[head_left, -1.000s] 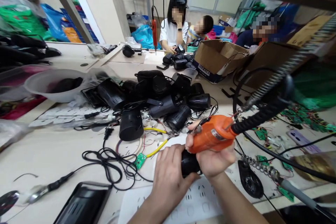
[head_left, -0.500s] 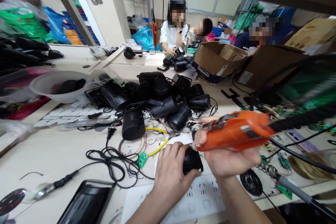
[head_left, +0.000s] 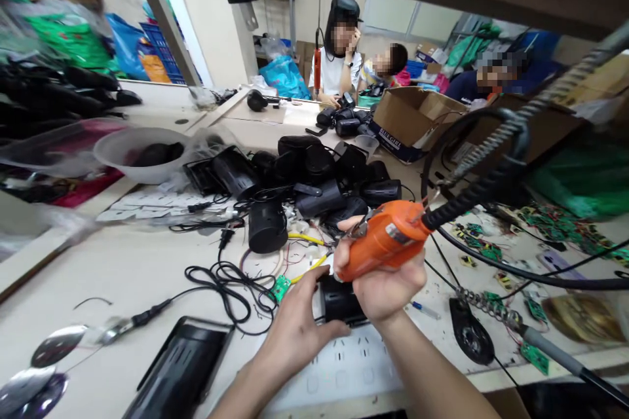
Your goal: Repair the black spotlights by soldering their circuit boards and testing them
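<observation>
My right hand [head_left: 390,285] is wrapped around an orange electric screwdriver [head_left: 383,239], whose tip end points left and is hidden by my fingers. Beneath it lies a black cylindrical housing [head_left: 339,300] on its side. My left hand [head_left: 297,314] grips the left end of this housing, fingers behind it and thumb along the front. A white sheet with slots [head_left: 351,357] lies under the housing. Just behind my left hand are yellow-handled pliers [head_left: 307,237] and a small green circuit board [head_left: 282,288].
Black housings [head_left: 319,196] are heaped behind my hands. A coiled black cord [head_left: 221,285] and a rectangular black case [head_left: 181,366] lie to the left. Circuit boards [head_left: 533,308] and a thick cable [head_left: 472,186] occupy the right. A person [head_left: 339,59] sits across the bench.
The view has shifted, so the bench appears further right. My right hand and screwdriver have come left, over the housing. My left hand has slid from its top to its left end.
</observation>
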A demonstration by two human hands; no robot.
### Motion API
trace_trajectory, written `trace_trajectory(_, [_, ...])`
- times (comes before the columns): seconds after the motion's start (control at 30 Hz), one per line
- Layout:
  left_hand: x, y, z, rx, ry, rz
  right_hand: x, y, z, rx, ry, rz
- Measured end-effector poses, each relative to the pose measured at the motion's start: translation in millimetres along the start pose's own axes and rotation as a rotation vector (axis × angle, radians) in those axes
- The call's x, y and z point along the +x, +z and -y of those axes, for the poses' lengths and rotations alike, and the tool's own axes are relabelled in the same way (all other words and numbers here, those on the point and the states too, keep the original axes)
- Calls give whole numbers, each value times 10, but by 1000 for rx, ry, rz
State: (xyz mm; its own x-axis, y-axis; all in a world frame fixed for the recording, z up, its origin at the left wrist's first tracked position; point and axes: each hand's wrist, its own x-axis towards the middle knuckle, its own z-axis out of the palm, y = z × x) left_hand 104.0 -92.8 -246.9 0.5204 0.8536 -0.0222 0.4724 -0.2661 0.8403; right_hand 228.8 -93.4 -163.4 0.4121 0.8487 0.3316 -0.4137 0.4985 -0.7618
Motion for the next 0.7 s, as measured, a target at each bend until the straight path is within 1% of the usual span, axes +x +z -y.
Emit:
trace_trajectory(0.07, [11, 5, 24, -5, 13, 0, 10, -4, -53, -24, 36, 4])
trace_trajectory(0.17, [9, 21, 106, -16, 41, 9, 6, -30, -124, -79, 108, 51])
trace_trajectory(0.23, [1, 36, 158, -12, 58, 4, -2, -52, -169, -117, 109, 62])
trace_trajectory(0.37, [3, 52, 187, 24, 83, -28, 13, -80, -249, -140, 123, 47])
trace_trajectory(0.47, [25, 40, 162, 18, 174, -45, 45, -64, -266, -113, 151, 3])
trace_trajectory(0.57, [38, 19, 133, -1, 225, -51, 28, -38, -144, -59, 109, -21])
trace_trajectory(0.63, [33, 5, 114, 2, 220, -42, -49, -48, 35, -26, 84, -8])
trace_trajectory(0.7, [21, -5, 93, 1, 216, -23, -174, -93, 245, -33, 101, 44])
